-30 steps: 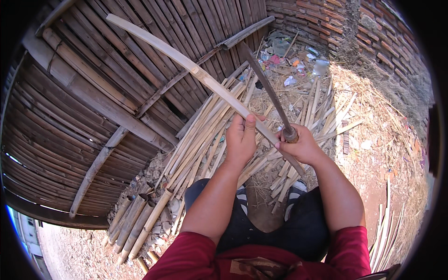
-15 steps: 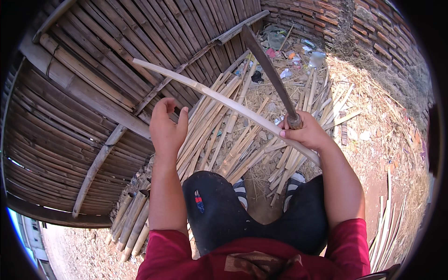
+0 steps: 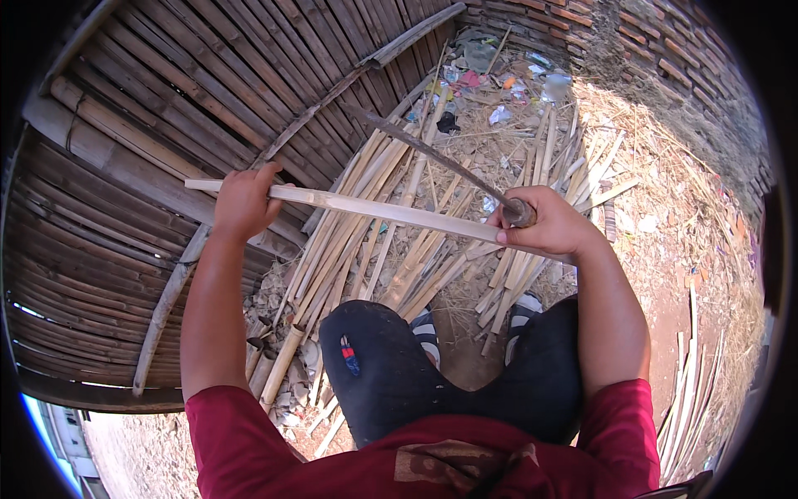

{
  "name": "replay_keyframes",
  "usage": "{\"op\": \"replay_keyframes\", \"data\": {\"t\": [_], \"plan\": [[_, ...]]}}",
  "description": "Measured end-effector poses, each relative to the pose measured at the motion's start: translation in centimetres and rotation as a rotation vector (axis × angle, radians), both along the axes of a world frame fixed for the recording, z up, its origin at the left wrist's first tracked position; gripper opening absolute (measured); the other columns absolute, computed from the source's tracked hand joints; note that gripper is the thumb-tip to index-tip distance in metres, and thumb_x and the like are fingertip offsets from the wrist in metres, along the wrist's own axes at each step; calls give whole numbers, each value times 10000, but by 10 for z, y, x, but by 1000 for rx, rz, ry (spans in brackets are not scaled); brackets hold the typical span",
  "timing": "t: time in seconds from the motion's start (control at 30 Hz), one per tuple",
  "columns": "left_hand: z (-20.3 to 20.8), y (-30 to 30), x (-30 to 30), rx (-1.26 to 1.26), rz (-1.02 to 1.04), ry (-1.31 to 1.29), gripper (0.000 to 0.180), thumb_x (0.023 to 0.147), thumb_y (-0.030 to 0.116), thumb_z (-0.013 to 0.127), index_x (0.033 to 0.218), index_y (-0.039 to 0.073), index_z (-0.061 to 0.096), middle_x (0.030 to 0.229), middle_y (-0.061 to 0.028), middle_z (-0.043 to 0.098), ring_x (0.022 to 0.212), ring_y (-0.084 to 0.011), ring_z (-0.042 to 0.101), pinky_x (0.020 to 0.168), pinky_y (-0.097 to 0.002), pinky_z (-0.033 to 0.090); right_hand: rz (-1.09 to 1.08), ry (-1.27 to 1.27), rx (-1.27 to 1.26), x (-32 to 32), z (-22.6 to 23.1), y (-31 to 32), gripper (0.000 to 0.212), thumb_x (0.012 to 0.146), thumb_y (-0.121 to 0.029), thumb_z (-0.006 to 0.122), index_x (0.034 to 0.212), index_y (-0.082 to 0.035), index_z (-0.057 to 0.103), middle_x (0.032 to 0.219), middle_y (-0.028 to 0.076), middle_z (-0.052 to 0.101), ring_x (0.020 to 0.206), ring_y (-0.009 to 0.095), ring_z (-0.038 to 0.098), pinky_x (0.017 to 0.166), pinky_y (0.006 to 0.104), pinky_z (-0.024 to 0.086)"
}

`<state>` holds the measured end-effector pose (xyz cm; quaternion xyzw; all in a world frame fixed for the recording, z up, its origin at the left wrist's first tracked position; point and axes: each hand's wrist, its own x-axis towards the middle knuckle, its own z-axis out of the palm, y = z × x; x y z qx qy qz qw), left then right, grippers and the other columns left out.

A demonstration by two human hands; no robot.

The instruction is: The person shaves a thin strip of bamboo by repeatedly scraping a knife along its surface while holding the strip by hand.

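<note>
Since a second ago the left hand (image 3: pixel 247 200) has let go over the pile of strips (image 3: pixel 332 258), swung out open, and closed again near the far end of the pale strip (image 3: pixel 391 214), left of the pile. That strip, earlier slanting steeply, now runs nearly level across the pile. The long knife (image 3: pixel 440 160), which pointed toward the pile's far end, now leans out past its left side.

The person wears a dark red shirt (image 3: pixel 374 461) with short sleeves (image 3: pixel 237 437) and a tan and brown print (image 3: pixel 449 461) at the front. The trousers (image 3: pixel 382 399) are black; the left leg bears a small elongated red-and-blue patch (image 3: pixel 349 358). Dark shoes (image 3: pixel 426 334) carry light stripes.
</note>
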<state>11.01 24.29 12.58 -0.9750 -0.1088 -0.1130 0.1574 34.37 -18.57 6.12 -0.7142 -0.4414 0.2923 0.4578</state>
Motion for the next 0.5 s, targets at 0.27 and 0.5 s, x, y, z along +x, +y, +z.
{"op": "replay_keyframes", "data": {"t": [0.27,0.5], "plan": [[-44,-59,-66,-132,250,32,255,839,270,717,1001,88,642,793,-176,704,750,-419,693,693,-533,539,-534,-636,274,31,6,-38,324,834,-144,828,1101,-22,692,1054,140,702,1003,331,688,874,402,533],[-66,-175,-133,-731,641,16,414,910,414,754,918,6,687,692,-167,694,623,-297,683,622,-402,513,-239,-754,155,2,10,-22,239,819,-207,834,932,-71,673,743,127,660,735,359,671,665,436,498]]}}
